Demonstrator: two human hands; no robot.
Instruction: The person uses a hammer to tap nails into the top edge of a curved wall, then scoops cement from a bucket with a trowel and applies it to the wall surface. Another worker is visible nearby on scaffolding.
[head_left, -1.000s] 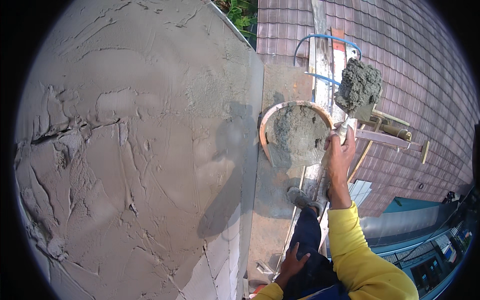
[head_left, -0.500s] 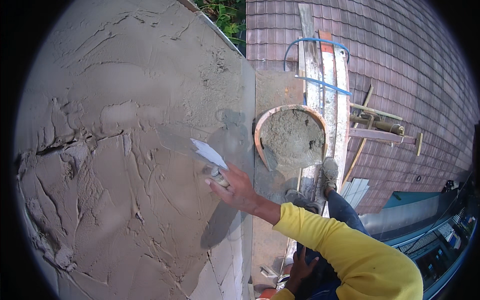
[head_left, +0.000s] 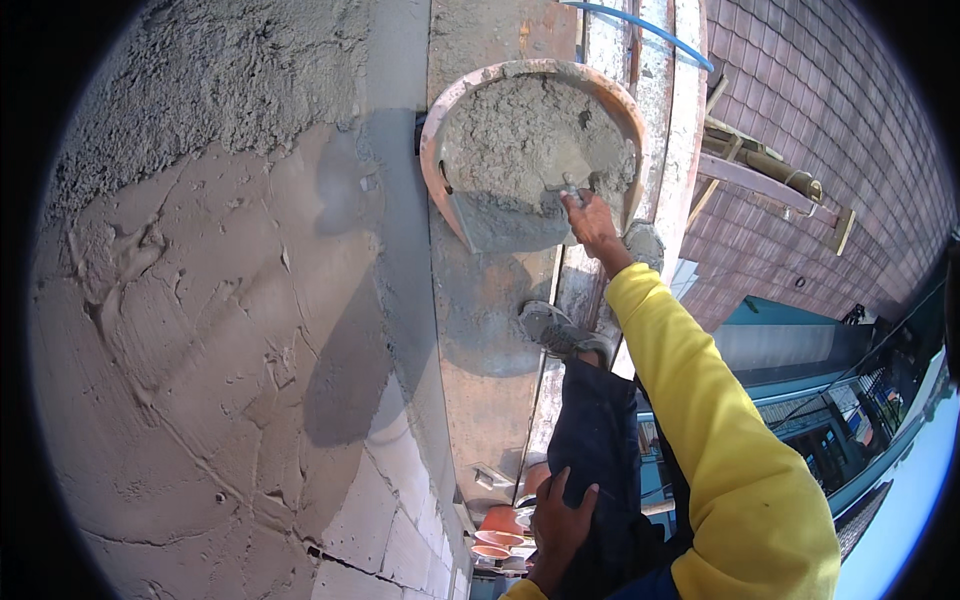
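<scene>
My right hand (head_left: 593,222) is closed round the handle of a plastering trowel (head_left: 569,183). The trowel's blade dips into wet mortar (head_left: 525,130), which largely hides it. The mortar fills a wide orange tub (head_left: 432,150) caked with grey along its rim. Lower down, my left hand (head_left: 565,525) rests on the dark trousers over my leg, fingers apart and holding nothing. On the left stands a wall (head_left: 200,330) coated with smeared grey-brown mortar, rougher in its upper part. Pale bare blocks (head_left: 365,520) show at its lower edge.
The tub sits on a narrow plank walkway (head_left: 480,390), with my shoe (head_left: 562,330) close below it. A blue hose (head_left: 650,30) crosses the boards. Wooden poles (head_left: 765,170) jut out at right over a tiled roof (head_left: 850,120). Orange buckets (head_left: 500,525) stand lower down.
My right hand has moved with the trowel from the wall to the mortar in the tub. The view has shifted, showing more of my legs. My left hand stays on my leg.
</scene>
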